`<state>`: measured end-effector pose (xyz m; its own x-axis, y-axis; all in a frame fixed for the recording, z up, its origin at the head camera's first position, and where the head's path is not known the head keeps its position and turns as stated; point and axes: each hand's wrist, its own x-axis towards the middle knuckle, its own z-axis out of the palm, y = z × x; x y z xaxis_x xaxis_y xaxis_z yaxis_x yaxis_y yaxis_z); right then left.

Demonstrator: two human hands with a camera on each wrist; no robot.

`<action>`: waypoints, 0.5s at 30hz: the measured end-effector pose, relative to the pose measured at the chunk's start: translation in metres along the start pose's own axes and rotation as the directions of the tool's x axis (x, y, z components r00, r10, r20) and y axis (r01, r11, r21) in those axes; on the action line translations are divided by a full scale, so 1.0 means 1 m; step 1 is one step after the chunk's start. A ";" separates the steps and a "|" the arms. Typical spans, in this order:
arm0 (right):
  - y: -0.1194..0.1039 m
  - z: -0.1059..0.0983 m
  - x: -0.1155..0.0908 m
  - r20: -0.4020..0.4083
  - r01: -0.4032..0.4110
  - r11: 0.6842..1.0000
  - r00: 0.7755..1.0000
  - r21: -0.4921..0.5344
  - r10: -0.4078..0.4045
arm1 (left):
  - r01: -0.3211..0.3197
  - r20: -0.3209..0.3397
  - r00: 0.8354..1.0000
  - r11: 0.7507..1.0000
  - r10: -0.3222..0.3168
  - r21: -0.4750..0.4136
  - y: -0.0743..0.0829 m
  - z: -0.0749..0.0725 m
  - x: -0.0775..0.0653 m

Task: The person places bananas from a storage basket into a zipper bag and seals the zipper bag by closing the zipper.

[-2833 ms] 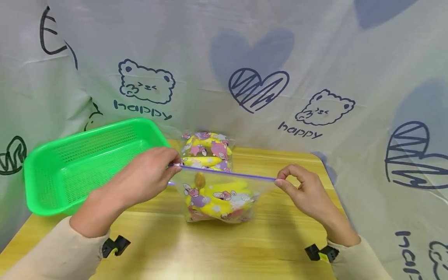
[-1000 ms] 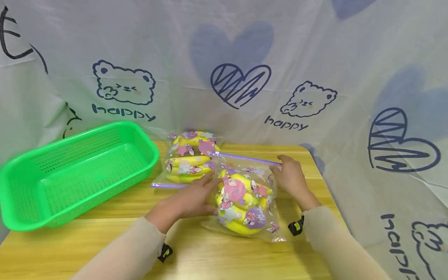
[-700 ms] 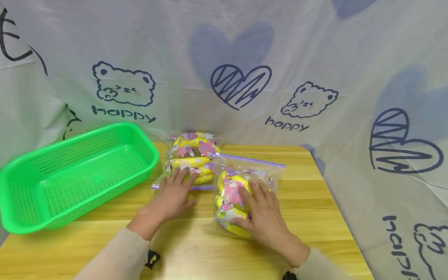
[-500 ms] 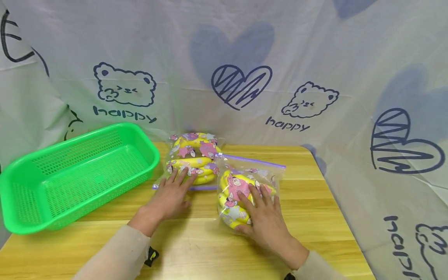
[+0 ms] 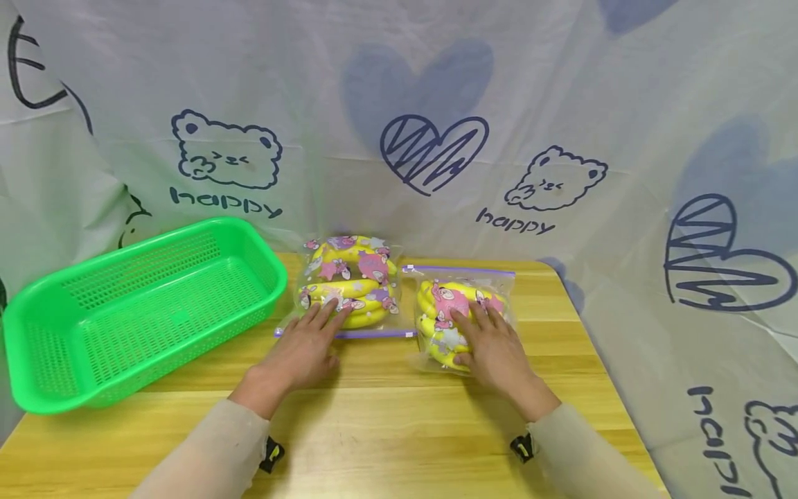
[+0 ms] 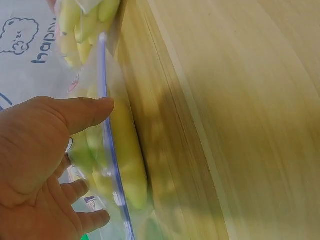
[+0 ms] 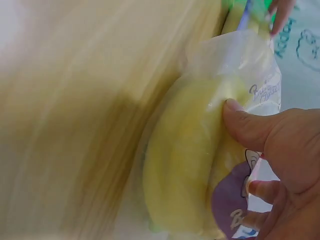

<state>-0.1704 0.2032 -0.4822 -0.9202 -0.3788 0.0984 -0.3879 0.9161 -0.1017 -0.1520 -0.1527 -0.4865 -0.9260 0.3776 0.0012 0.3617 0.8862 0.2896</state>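
Two clear zip bags printed with pink and purple cartoon figures lie side by side on the table, each with yellow bananas inside. On the left bag (image 5: 352, 287), near its lower edge, rest the spread fingertips of my left hand (image 5: 296, 353). That bag's purple zip strip (image 6: 114, 170) runs past the thumb in the left wrist view. My right hand (image 5: 499, 350) lies over the right bag (image 5: 444, 305), fingers spread across its top. In the right wrist view the thumb touches the plastic above the bananas (image 7: 182, 150). The right bag's zip strip points to the back.
A green perforated plastic basket (image 5: 187, 344) stands at the left of the wooden table (image 5: 374, 443), with nothing seen in it. Behind the table hangs a white cloth (image 5: 337, 152) printed with bears and hearts.
Earlier both hands held the ends of one bag's zip strip. That bag was laid down, and my right hand has since slid it back and right. My left hand moved onto the left bag.
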 end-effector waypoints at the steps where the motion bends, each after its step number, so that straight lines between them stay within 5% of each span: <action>1: 0.003 0.000 0.004 0.006 -0.007 1.000 1.000 0.008 0.007 | 0.003 0.002 1.000 1.000 -0.003 -0.003 0.000 0.000 0.000; 15: 0.023 -0.004 0.039 0.067 -0.095 0.995 0.993 0.023 0.093 | 0.011 -0.005 1.000 1.000 -0.011 -0.008 -0.002 -0.003 -0.002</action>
<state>-0.2151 0.2103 -0.4770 -0.9539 -0.2994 0.0224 -0.2997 0.9447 -0.1331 -0.1509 -0.1556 -0.4845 -0.9305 0.3663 0.0030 0.3506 0.8883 0.2968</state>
